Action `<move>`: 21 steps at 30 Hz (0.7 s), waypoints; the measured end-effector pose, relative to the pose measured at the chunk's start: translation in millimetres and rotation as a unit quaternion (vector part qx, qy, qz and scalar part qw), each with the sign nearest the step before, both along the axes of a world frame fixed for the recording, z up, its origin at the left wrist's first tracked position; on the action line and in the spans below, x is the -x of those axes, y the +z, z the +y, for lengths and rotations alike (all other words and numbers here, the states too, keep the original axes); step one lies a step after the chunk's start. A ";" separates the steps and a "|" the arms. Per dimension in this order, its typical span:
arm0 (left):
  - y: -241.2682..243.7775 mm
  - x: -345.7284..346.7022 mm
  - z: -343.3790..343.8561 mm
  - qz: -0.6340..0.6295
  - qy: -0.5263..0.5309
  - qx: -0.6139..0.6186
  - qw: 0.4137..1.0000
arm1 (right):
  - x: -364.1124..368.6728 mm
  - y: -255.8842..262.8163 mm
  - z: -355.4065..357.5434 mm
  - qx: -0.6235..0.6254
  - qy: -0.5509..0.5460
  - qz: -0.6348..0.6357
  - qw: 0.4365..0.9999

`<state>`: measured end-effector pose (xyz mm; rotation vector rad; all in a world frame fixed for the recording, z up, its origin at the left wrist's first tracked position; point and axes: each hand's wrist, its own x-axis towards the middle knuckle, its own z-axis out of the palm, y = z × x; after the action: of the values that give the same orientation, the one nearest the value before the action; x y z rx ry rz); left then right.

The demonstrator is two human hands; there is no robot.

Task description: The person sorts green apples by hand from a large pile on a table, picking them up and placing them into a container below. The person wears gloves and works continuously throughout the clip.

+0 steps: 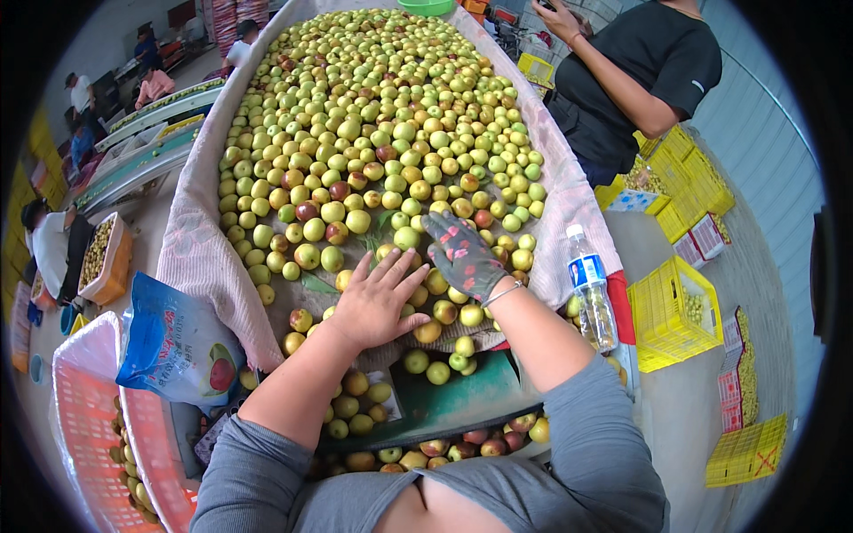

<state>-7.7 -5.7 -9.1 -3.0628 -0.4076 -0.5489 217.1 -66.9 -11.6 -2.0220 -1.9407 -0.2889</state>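
Note:
A broad heap of green-yellow and reddish jujubes lies before me on a table edged with pink padded cloth. My left hand is bare and palm down on the near fruit, its fingers spread. Beside it, my right hand rests on the heap in a dark glove with pink flowers, fingers stretched forward; its palm side is hidden. A few green leaves lie among the fruit. Below my hands, loose jujubes sit on a green surface, and redder ones lie against my front.
A clear plastic bottle stands at the right edge, a blue-white bag at the left. An orange crate holds fruit. Yellow crates line the right floor. A person in black stands at right; others work near conveyors.

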 end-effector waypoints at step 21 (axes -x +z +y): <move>9.6 -16.3 -2.1 -0.231 0.022 0.478 0.847 | 23.7 15.5 3.7 -0.204 -0.082 0.117 0.968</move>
<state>8.6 -7.8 0.5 -3.7532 -1.0325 -1.4895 193.5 -63.2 3.9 -1.8474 -1.4366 -0.4270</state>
